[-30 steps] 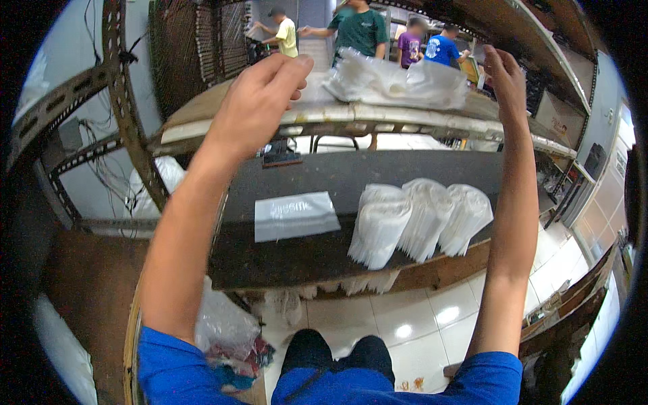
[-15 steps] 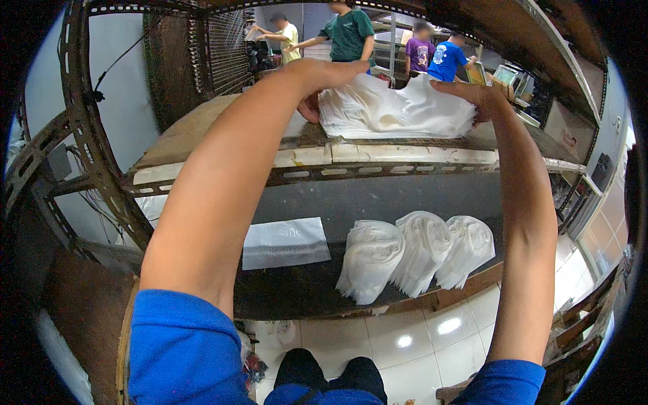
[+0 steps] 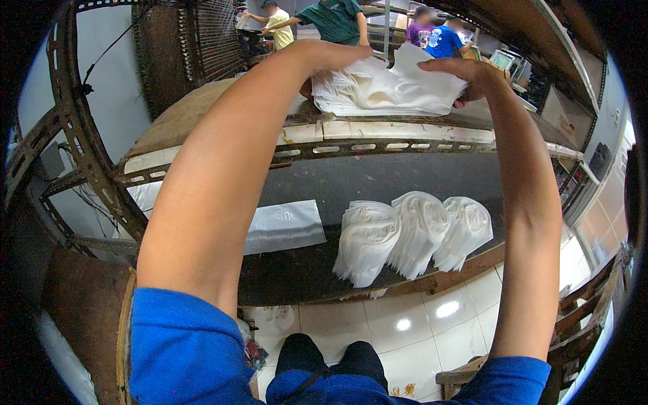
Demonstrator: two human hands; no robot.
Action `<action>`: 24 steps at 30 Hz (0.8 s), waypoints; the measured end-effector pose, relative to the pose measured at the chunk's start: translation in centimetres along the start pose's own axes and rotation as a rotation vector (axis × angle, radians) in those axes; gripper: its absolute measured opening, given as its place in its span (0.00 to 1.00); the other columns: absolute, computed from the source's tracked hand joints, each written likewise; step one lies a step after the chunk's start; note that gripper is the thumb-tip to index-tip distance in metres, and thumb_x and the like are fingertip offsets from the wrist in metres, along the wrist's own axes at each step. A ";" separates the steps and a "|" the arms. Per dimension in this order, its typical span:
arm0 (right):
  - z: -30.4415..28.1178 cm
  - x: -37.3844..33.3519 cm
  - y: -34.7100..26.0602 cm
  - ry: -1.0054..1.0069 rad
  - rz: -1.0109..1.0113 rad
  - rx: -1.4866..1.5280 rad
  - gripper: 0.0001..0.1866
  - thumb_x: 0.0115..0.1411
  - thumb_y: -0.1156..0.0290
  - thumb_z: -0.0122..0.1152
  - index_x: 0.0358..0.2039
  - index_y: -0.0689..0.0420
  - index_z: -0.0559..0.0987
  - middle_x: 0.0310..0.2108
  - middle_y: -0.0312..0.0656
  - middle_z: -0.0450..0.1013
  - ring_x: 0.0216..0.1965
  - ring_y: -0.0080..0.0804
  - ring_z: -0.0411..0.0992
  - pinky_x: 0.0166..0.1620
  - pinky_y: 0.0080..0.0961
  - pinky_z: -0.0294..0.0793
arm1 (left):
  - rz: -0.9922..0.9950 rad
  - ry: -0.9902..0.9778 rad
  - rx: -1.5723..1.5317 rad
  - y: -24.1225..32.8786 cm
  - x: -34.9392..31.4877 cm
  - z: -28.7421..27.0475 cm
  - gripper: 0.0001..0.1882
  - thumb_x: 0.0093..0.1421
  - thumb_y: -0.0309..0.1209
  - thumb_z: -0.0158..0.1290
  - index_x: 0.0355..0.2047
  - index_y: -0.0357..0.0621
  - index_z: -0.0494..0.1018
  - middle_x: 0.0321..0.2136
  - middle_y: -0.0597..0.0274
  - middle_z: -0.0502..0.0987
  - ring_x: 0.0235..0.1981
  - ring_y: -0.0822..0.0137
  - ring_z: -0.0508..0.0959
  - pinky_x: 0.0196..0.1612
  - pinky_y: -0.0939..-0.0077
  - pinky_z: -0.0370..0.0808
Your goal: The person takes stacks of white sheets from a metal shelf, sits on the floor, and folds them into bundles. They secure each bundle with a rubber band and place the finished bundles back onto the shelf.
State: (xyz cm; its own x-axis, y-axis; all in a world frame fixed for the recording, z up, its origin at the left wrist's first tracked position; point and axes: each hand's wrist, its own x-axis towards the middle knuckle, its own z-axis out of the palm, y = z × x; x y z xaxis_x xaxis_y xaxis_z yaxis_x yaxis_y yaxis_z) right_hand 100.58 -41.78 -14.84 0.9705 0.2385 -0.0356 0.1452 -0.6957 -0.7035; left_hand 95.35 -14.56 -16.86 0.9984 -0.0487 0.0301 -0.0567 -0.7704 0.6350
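Grip: both hands clamped on the white stack [image 3: 378, 98]; our left hand [image 3: 327, 57] takes its left end and our right hand [image 3: 476, 75] its right end, right thumb laid over the top sheets.
Visibility: we see little of the left fingers, so how firmly they press is uncertain.
Stack position: on the upper shelf [image 3: 196, 118], near its pale front edge, above a slotted metal rail [image 3: 364, 146].
Bundles finished: we count three folded bundles [image 3: 420, 233], standing side by side on the dark lower shelf [image 3: 432, 175].
Stack remaining: loose and not folded as the bundles are; by our judgement, this portion is incomplete.
Stack material: thin, soft white sheets, probably plastic film; wavy on top, layered along the lower edge, one corner raised beside the right thumb.
Bundle shape: rounded folds at the top, ragged layered edges below.
Flat bag: one smooth, greyish plastic bag [image 3: 287, 228] lies left of the bundles, partly behind our left forearm.
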 end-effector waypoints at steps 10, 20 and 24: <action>-0.2 0.4 -0.9 0.055 -0.239 -0.048 0.29 0.46 0.48 0.69 0.47 0.46 0.76 0.40 0.39 0.75 0.40 0.34 0.72 0.39 0.37 0.74 | 0.144 0.200 0.168 0.6 2.4 0.6 0.41 0.51 0.64 0.48 0.63 0.64 0.61 0.65 0.45 0.56 0.62 0.53 0.63 0.62 0.62 0.60; 4.8 -4.3 -11.9 0.011 -0.307 -0.439 0.36 0.55 0.56 0.57 0.63 0.55 0.62 0.68 0.49 0.48 0.57 0.54 0.65 0.51 0.50 0.74 | 0.209 0.237 -0.765 -0.2 3.1 0.4 0.26 0.60 0.53 0.49 0.45 0.42 0.73 0.36 0.54 0.80 0.32 0.59 0.82 0.35 0.56 0.81; 6.7 -4.7 -13.6 -0.016 -0.258 -0.620 0.38 0.52 0.53 0.57 0.61 0.57 0.65 0.64 0.53 0.57 0.56 0.55 0.67 0.49 0.48 0.76 | 0.050 0.257 -1.074 0.2 1.1 0.7 0.29 0.60 0.52 0.49 0.49 0.39 0.70 0.41 0.52 0.79 0.38 0.55 0.81 0.43 0.51 0.79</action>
State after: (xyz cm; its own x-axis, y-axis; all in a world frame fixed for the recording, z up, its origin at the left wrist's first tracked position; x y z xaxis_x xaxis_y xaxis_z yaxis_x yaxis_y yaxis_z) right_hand 92.76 -28.90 -9.80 0.8877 0.4558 0.0654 0.4603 -0.8744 -0.1533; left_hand 96.47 -15.19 -17.23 0.9741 0.1651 0.1547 -0.1850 0.1880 0.9646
